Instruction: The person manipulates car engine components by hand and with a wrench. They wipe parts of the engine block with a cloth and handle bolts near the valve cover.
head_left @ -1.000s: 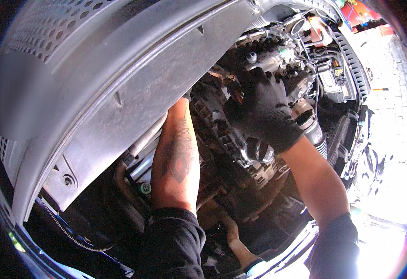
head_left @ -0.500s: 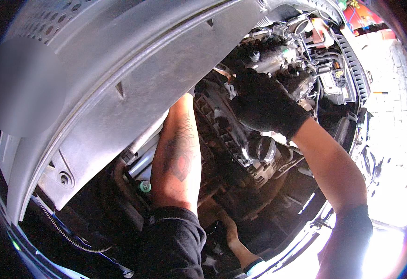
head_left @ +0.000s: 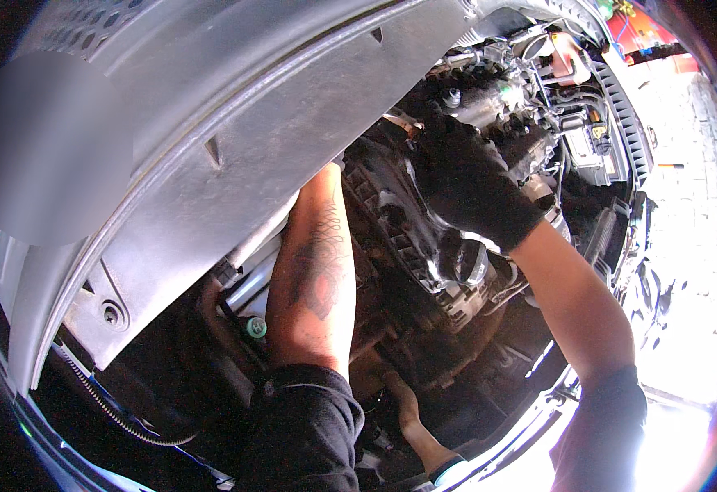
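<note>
My right hand (head_left: pixel 477 176), in a black glove, is over the engine with its fingers curled closed. What those fingers grip, if anything, is hidden by the glove. A small metallic piece (head_left: pixel 403 123) shows just beyond its knuckles, and a dark ribbed engine part (head_left: pixel 395 217) lies to its left. My left forearm (head_left: pixel 313 262) is bare and tattooed below a dark sleeve. It reaches forward beneath a large grey panel (head_left: pixel 284 107), which hides my left hand.
A green cap (head_left: pixel 256 328) sits left of my left forearm. A tan bent hose (head_left: pixel 410 418) runs low in the bay. A pinkish reservoir (head_left: pixel 567 61) and a boxed electrical unit (head_left: pixel 592 148) stand at the far right. Ribbed conduit (head_left: pixel 120 414) curves at lower left.
My gloved right hand has shifted and turned slightly, its wrist lower, and my right forearm has swung a little left. The left forearm has stayed nearly still.
</note>
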Available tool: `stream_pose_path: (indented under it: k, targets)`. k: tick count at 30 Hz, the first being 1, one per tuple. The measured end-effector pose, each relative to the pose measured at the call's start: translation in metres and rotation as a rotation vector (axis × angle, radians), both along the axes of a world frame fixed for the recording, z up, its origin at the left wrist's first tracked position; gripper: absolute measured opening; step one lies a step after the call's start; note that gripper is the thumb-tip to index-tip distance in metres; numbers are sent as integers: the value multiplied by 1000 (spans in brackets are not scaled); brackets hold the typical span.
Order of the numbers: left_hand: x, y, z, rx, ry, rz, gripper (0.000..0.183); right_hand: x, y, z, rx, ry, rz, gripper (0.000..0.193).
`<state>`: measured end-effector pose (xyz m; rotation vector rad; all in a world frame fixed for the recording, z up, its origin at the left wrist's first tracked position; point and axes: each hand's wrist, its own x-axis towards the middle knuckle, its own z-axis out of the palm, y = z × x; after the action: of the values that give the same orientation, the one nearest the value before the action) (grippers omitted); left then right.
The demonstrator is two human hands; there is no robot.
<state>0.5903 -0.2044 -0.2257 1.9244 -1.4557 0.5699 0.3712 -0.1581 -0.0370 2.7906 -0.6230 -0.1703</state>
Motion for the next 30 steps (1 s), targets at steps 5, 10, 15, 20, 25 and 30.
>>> stream_pose_path:
  k: [5,10,15,20,25,30]
  targets:
    - [10,0,-7,-23,78,-23,35,2,-7,11,632,-526,-161,37]
    - [13,-6,-15,-139,120,-29,36,-1,-22,26,822,-348,-322,39]
    - [5,-11,-14,-213,220,-116,36,-16,-35,14,590,-401,-58,40]
    - [10,-6,-19,-144,248,-63,37,4,-22,40,300,-24,-52,32]
    - [4,-9,-23,-308,133,-25,40,2,-30,21,230,-28,131,26]
    - [16,-14,-31,-20,166,-35,45,13,-25,20,263,-70,90,24]
